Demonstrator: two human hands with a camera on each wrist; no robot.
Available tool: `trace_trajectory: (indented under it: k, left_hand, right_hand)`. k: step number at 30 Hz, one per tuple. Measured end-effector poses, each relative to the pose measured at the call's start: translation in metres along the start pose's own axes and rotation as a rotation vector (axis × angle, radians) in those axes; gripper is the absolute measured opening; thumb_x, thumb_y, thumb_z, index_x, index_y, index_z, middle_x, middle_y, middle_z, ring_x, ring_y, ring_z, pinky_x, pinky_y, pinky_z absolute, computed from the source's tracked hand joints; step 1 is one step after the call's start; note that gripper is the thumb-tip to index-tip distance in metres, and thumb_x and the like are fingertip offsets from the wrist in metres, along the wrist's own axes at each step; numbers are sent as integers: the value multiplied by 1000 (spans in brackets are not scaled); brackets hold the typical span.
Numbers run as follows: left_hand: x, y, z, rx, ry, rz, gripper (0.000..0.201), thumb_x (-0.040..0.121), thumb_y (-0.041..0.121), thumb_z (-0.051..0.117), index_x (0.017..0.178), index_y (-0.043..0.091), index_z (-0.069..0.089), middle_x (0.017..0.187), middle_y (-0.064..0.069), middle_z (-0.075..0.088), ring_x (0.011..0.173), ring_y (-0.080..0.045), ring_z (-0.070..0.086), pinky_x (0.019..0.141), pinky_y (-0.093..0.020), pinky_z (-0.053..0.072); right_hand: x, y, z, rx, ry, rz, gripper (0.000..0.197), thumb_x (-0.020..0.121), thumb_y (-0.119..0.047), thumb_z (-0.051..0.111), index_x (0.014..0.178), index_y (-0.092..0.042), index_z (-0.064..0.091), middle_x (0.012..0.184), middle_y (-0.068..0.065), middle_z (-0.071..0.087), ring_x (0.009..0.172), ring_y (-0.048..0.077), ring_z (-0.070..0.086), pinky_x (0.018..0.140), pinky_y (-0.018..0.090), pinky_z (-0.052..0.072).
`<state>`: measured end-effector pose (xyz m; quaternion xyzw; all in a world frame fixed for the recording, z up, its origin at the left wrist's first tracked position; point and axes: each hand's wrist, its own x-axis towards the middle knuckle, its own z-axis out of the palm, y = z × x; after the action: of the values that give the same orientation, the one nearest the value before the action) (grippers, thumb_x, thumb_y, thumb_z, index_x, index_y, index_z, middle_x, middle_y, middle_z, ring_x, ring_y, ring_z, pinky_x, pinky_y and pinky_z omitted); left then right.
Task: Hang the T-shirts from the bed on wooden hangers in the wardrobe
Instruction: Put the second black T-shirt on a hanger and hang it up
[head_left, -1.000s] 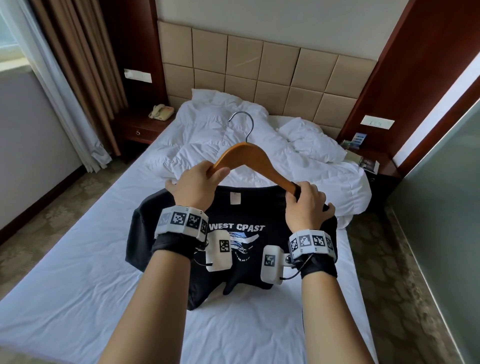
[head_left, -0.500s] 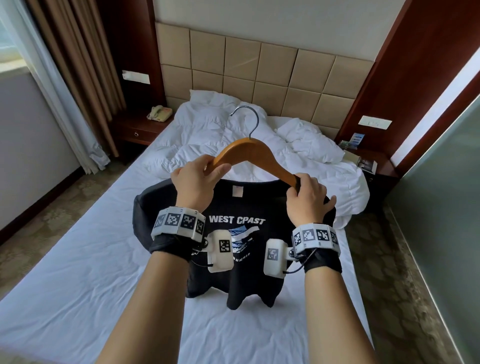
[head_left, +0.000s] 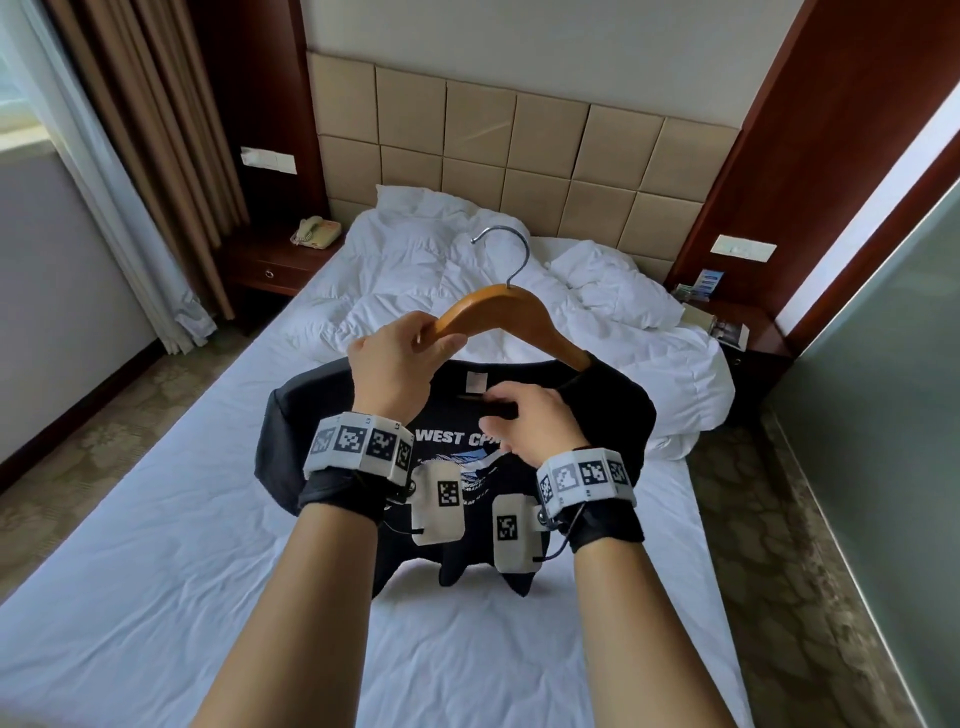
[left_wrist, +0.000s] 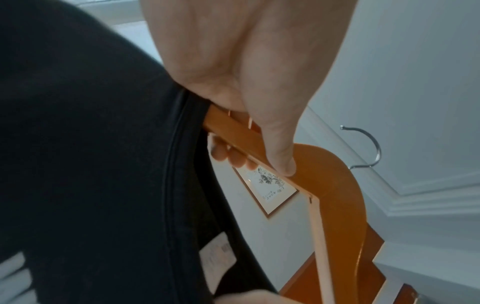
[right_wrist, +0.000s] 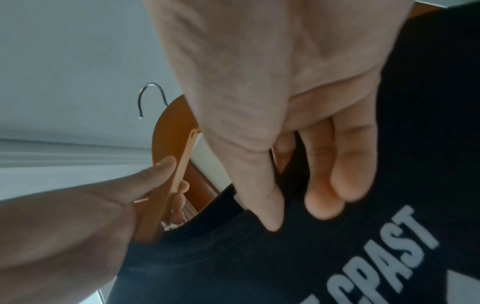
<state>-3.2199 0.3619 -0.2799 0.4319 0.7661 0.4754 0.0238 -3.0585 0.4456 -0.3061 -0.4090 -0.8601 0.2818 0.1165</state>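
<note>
T-shirt: black T-shirt with white "WEST" lettering, held up above the bed, its hem hanging just over the sheet; the right shoulder sits over the hanger's right end.
Hanger: wooden hanger with a metal hook, tilted; its left arm is bare above the collar.
Left hand: left hand grips the hanger's left arm, thumb on the near face, fingers curled round the far side.
Right hand: right hand pinches the front of the collar, thumb outside, fingers tucked inside the neck opening.
Bed: white sheet, crumpled duvet and pillow by the padded headboard.
Around: phone on the left nightstand; curtains at left.
</note>
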Motion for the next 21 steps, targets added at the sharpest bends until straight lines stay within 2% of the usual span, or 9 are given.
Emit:
trace_trajectory:
  k: [2, 3, 5, 7, 10, 14, 16, 19, 21]
  left_hand:
    - [-1, -3, -3, 19, -2, 16, 32, 89, 51, 63, 81, 21, 62, 64, 3, 57, 67, -20, 57, 84, -49, 46]
    - [-2, -3, -6, 40, 2, 22, 32, 90, 51, 62, 80, 21, 61, 63, 3, 57, 66, -19, 56, 86, -48, 46]
    - [-4, -2, -10, 126, -2, 23, 31, 92, 53, 57, 81, 24, 59, 64, 7, 55, 68, -16, 54, 95, -49, 40]
    - [-6, -1, -12, 212, -26, 10, 32, 94, 57, 51, 84, 27, 57, 67, 8, 56, 74, -15, 53, 102, -51, 30]
    - [-7, -1, -13, 252, -50, 8, 31, 94, 57, 50, 84, 28, 53, 70, 8, 54, 80, -18, 52, 91, -45, 31]
    - [-10, -5, -10, 239, -45, 68, 31, 93, 53, 54, 83, 24, 50, 84, 8, 51, 88, -22, 49, 74, -39, 41]
    - [-12, -6, -9, 233, -37, 75, 34, 93, 53, 54, 85, 20, 54, 89, 6, 52, 89, -20, 48, 66, -36, 38]
    - [-14, -6, -8, 230, -43, 76, 35, 93, 54, 53, 84, 20, 54, 88, 7, 50, 82, -19, 50, 64, -35, 39]
    - [-15, -5, -9, 220, -52, 66, 34, 94, 53, 53, 84, 20, 54, 86, 6, 50, 77, -19, 52, 63, -34, 39]
  right_hand:
    - [-1, -1, 3, -35, 26, -4, 19, 88, -31, 70, 107, -31, 72, 102, -1, 72, 95, 22, 67, 88, 37, 54]
    - [-1, -2, 3, -8, 48, -19, 15, 88, -31, 70, 103, -30, 72, 94, -3, 72, 90, 21, 68, 86, 35, 54]
    - [-1, -4, -1, 102, 114, -51, 7, 88, -28, 71, 95, -29, 73, 83, -10, 69, 79, 16, 68, 81, 32, 54]
    - [-1, -7, -6, 203, 184, -76, 5, 88, -24, 71, 92, -27, 73, 86, -11, 71, 81, 13, 68, 83, 31, 54]
    - [-1, -9, -11, 236, 205, -102, 6, 88, -24, 72, 93, -25, 75, 94, -11, 73, 91, 11, 67, 88, 29, 53]
    - [-5, -8, -10, 219, 165, -77, 8, 87, -23, 72, 94, -24, 75, 94, -11, 72, 91, 10, 66, 89, 28, 53]
    - [-7, -6, -10, 206, 149, -50, 8, 89, -22, 70, 95, -25, 74, 94, -12, 71, 91, 10, 66, 88, 27, 52]
    - [-9, -2, -10, 208, 141, -39, 8, 90, -20, 69, 95, -23, 74, 91, -14, 71, 91, 9, 65, 87, 25, 51]
    - [-10, 0, -14, 251, 189, -45, 9, 91, -18, 68, 95, -20, 75, 90, -12, 72, 89, 8, 66, 83, 18, 50]
